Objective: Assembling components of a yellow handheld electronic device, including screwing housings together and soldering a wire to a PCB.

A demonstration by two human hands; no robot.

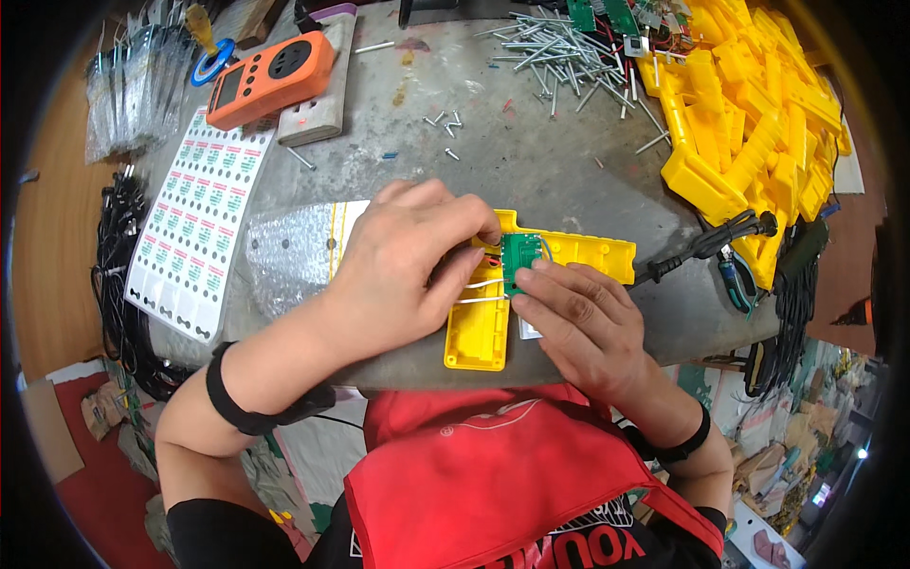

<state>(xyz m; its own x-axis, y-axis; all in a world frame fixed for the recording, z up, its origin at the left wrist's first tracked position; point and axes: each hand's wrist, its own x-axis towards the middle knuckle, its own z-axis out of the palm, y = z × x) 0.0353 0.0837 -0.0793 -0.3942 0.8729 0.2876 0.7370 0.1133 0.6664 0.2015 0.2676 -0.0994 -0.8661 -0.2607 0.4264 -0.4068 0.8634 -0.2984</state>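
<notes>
A small green circuit board (522, 254) sits over a yellow plastic housing (477, 343) near the table's front edge. The housing's other arm (592, 251) stretches right beneath it. My left hand (412, 256) is closed, thumb and index finger pinched at the board's left edge; whatever lies between the tips is hidden. White wires (485, 300) pass from the board's left side under that hand. My right hand (590, 322) grips the board's lower right side, its fingers close together and its thumb hidden. A blue wire (546, 249) shows at the board's upper right.
Left of my hands lie bubble wrap (294, 251), a sticker sheet (197, 218) and an orange meter (272, 80) on a power strip (322, 109). Loose screws (445, 123) and long metal pins (578, 52) lie farther back. Yellow housings (749, 123), a black cable (711, 242) and pliers (736, 280) are right.
</notes>
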